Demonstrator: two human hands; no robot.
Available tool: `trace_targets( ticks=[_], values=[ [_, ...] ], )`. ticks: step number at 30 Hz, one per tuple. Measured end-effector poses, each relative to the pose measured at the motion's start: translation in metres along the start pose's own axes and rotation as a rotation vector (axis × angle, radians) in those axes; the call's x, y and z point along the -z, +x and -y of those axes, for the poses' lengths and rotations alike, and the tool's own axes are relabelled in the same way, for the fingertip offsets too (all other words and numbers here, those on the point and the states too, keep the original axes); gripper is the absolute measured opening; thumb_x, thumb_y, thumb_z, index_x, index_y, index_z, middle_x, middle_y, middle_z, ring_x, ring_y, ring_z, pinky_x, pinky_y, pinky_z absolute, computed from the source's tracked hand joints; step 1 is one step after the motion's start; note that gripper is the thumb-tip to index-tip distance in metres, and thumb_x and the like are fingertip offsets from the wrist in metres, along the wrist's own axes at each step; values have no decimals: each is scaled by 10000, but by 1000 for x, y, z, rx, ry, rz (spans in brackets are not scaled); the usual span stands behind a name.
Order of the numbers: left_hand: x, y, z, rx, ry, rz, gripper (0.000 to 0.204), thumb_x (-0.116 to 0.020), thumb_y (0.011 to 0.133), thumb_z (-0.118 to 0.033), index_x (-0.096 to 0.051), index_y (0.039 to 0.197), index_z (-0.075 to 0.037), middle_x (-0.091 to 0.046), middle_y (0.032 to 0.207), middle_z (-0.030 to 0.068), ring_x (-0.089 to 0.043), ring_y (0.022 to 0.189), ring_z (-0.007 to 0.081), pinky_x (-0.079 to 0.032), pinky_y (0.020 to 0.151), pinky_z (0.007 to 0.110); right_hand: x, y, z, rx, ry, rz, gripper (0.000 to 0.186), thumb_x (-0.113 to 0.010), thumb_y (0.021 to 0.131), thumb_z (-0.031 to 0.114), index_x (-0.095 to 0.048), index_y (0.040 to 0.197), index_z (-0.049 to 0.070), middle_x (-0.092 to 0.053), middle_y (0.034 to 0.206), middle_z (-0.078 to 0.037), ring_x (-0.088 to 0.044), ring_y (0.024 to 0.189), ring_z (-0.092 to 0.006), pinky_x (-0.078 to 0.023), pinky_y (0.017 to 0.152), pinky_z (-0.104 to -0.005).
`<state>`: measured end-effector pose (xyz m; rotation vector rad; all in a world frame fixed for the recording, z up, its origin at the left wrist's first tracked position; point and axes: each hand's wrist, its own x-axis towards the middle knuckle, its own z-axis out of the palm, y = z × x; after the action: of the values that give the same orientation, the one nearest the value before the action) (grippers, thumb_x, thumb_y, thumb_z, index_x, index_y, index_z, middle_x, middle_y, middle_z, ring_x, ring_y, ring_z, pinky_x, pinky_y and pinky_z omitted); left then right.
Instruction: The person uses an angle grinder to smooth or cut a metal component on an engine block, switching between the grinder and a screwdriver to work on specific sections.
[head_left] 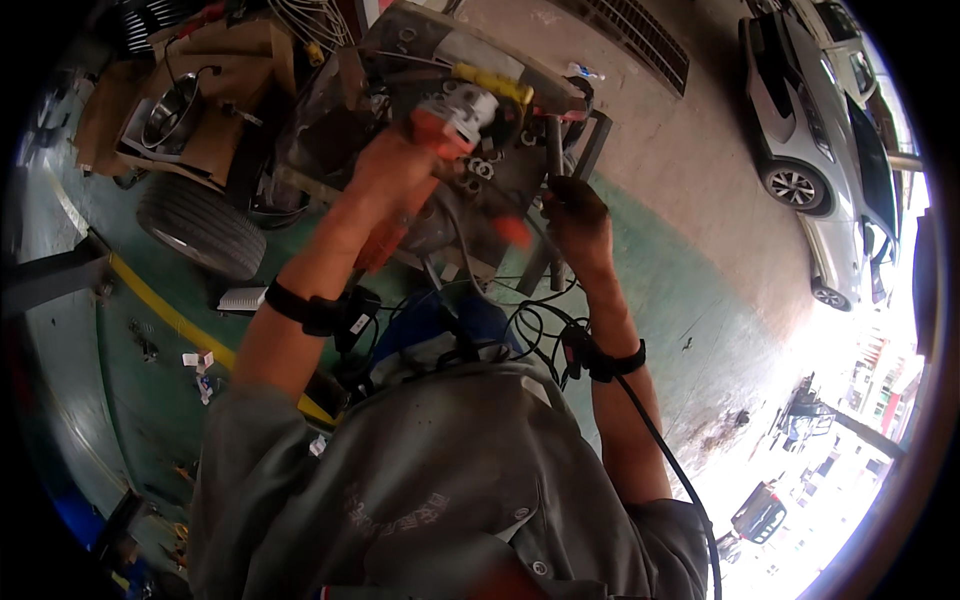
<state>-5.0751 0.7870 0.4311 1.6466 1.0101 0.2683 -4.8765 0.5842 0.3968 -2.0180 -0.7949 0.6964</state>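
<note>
My left hand (395, 175) is wrapped around the orange body of an angle grinder (440, 132), its silvery gear head pointing away from me over the cluttered metal workbench (400, 40). Hand and grinder are slightly blurred. On the right, my right hand (578, 212) is closed, its fingers dark and curled beside an upright metal bar (556, 150); what it grips is hidden. A blurred orange piece (513, 231) shows between the hands. Several metal nuts or rings (482, 168) lie on the bench near the grinder, and a yellow-handled tool (492, 82) lies beyond it.
Black cables (545, 325) loop below the bench close to my body. A tire (200, 228) and cardboard boxes with a metal bowl (172, 112) stand at the left. A floor grate (640, 40) lies at the far right, and a silver car (815, 140) is parked beyond.
</note>
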Motion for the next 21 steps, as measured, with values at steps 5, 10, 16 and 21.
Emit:
trace_targets(
  ticks=[5, 10, 16, 21],
  values=[
    [43, 3, 5, 86, -527, -110, 560, -836, 699, -42, -620, 1210, 36, -688, 1114, 117, -680, 1000, 208, -527, 887, 312, 8, -13, 1, 80, -87, -31, 284, -700, 885, 190, -676, 1116, 27, -720, 1017, -177, -716, 914, -297, -555, 799, -367],
    [65, -10, 2, 21, -582, -143, 479, -792, 750, -46, -638, 1201, 7, -671, 1100, 77, -643, 969, 176, -515, 854, 309, -15, -11, 12, 291, -282, 67, 260, -689, 850, 153, -675, 1078, 31, -706, 1033, -159, -677, 932, -370, -537, 840, -436],
    [51, -30, 6, 84, -418, -245, 596, -747, 698, 86, -580, 1268, 38, -664, 1179, 124, -670, 1024, 207, -540, 884, 316, -38, -14, -3, 634, -663, 99, 307, -726, 755, 183, -681, 1042, 84, -630, 1099, -131, -558, 1089, -351, -447, 968, -440],
    [45, -43, 34, 127, -416, -265, 603, -751, 708, 72, -572, 1283, 39, -681, 1155, 114, -672, 1026, 217, -538, 877, 323, -39, -16, 12, 530, -724, 137, 252, -658, 819, 168, -710, 1052, 84, -662, 1117, -132, -572, 1059, -330, -451, 969, -434]
  ],
)
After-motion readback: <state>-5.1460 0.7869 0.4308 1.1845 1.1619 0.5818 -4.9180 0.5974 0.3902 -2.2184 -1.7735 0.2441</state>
